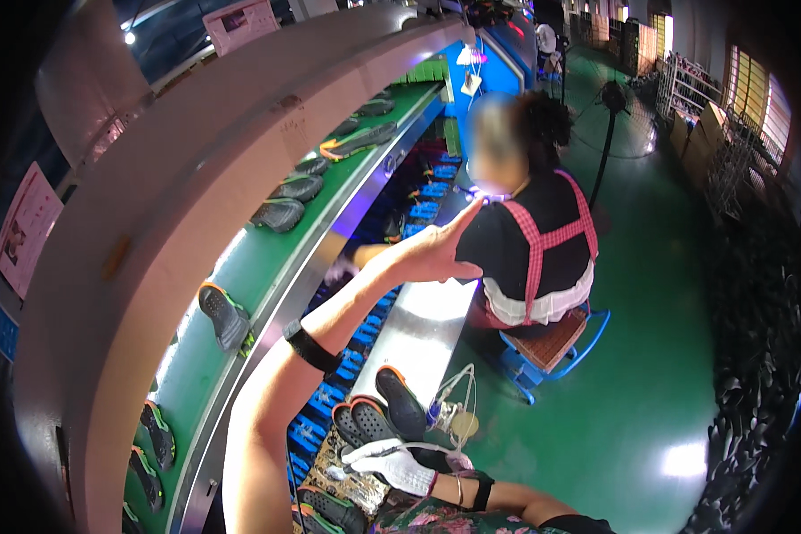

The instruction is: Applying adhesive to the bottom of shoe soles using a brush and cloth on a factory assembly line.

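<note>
My left hand (432, 253) is bare and stretched forward, thumb and index finger spread, holding nothing. Its index fingertip is close to the shoulder of a seated person (552, 236); whether they touch I cannot tell. A black band (311, 347) circles my left forearm. Low in view, my right hand (393, 466) wears a white glove, its fingers stretched leftward over a worn, speckled surface; nothing shows clearly in them. Dark shoe soles with orange edges (401, 402) lie just beyond it, and more dark soles (329, 509) lie on the near side. A thin pale tube loops past the glove.
A green conveyor belt (200, 378) carrying dark soles runs under a curved beige housing (196, 160) at left. Blue clips (316, 418) line a lower track. A metal tabletop (423, 329), a blue-framed stool (547, 347), a fan (610, 100) and a dark heap (756, 392) stand rightward.
</note>
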`<control>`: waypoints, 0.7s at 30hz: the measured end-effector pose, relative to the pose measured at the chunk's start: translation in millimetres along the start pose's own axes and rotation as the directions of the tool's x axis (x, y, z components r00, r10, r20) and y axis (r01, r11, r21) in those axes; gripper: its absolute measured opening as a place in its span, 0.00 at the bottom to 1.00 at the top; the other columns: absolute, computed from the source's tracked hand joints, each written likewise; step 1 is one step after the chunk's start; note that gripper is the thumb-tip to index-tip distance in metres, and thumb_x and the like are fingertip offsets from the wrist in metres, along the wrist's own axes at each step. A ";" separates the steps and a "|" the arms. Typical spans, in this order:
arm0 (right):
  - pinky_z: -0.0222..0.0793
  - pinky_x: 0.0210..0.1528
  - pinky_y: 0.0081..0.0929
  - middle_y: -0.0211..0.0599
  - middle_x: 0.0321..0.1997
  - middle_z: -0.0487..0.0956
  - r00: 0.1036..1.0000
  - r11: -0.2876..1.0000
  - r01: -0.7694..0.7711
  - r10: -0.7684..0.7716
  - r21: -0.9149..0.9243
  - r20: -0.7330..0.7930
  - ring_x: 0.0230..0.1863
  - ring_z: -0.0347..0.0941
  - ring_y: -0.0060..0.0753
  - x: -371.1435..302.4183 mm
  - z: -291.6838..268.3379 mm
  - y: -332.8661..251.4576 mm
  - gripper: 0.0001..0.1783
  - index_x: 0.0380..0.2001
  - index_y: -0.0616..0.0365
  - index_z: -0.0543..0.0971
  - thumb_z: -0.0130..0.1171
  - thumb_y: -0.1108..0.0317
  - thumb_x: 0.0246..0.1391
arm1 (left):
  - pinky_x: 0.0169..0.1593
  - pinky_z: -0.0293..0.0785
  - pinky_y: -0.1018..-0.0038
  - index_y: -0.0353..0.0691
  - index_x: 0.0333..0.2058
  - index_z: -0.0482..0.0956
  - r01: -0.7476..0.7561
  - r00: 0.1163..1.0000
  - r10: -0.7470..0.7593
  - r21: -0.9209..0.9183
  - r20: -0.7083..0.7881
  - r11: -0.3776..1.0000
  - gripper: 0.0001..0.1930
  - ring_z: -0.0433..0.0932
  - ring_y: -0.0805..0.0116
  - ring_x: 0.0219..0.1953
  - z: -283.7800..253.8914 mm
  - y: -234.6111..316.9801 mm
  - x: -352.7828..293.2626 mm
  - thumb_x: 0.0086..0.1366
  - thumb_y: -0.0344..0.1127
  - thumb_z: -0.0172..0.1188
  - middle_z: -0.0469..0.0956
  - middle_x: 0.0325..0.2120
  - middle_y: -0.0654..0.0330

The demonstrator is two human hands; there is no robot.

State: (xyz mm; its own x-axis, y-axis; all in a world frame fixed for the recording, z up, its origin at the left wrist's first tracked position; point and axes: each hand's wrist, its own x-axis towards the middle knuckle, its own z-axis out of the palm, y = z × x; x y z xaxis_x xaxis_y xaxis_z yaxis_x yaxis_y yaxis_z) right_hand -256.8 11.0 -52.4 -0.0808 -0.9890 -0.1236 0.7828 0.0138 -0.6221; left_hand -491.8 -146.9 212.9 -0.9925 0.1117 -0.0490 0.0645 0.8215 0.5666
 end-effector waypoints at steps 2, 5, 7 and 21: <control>0.76 0.54 0.27 0.44 0.43 0.85 0.999 0.999 -0.020 0.019 -0.027 -0.033 0.46 0.82 0.32 -2.5 2.0 -6.2 0.12 0.44 0.69 0.83 0.63 0.78 0.56 | 0.28 0.72 0.69 0.55 0.74 0.33 0.044 0.997 -0.045 0.016 0.060 0.999 0.55 0.77 0.67 0.20 1.5 2.8 -2.0 0.62 0.42 0.68 0.77 0.17 0.56; 0.74 0.54 0.23 0.40 0.45 0.85 0.993 0.996 -0.076 0.072 -0.042 -0.094 0.46 0.81 0.27 -5.9 -0.9 -15.0 0.11 0.42 0.65 0.85 0.64 0.78 0.54 | 0.26 0.73 0.71 0.56 0.74 0.34 0.034 0.995 -0.018 -0.160 0.100 0.987 0.54 0.76 0.70 0.19 8.6 -20.1 -19.2 0.63 0.39 0.67 0.77 0.18 0.60; 0.75 0.54 0.25 0.41 0.44 0.85 0.996 0.999 -0.046 0.046 0.002 -0.076 0.46 0.81 0.29 -6.1 -6.6 -12.3 0.11 0.41 0.65 0.85 0.64 0.79 0.53 | 0.30 0.74 0.71 0.54 0.75 0.36 0.089 0.995 -0.083 -0.094 0.061 0.992 0.53 0.76 0.70 0.21 11.2 -34.8 -50.8 0.63 0.38 0.68 0.77 0.20 0.60; 0.76 0.53 0.26 0.42 0.43 0.86 0.998 0.998 -0.037 0.039 -0.050 0.047 0.44 0.82 0.30 9.2 6.4 5.1 0.12 0.42 0.67 0.85 0.65 0.79 0.53 | 0.64 0.66 0.59 0.44 0.56 0.79 0.635 0.469 -0.388 -0.002 -0.793 0.773 0.29 0.71 0.51 0.60 22.7 -204.6 -361.9 0.55 0.41 0.72 0.75 0.56 0.48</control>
State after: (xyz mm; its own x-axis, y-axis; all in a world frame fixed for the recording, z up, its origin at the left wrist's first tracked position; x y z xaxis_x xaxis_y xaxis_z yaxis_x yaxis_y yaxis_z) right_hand -249.6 1.1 -51.7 -0.0214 -0.9935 -0.1117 0.7532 0.0574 -0.6552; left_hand -143.5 -342.7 96.0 -0.5729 -0.7097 0.4101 -0.5801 0.7045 0.4087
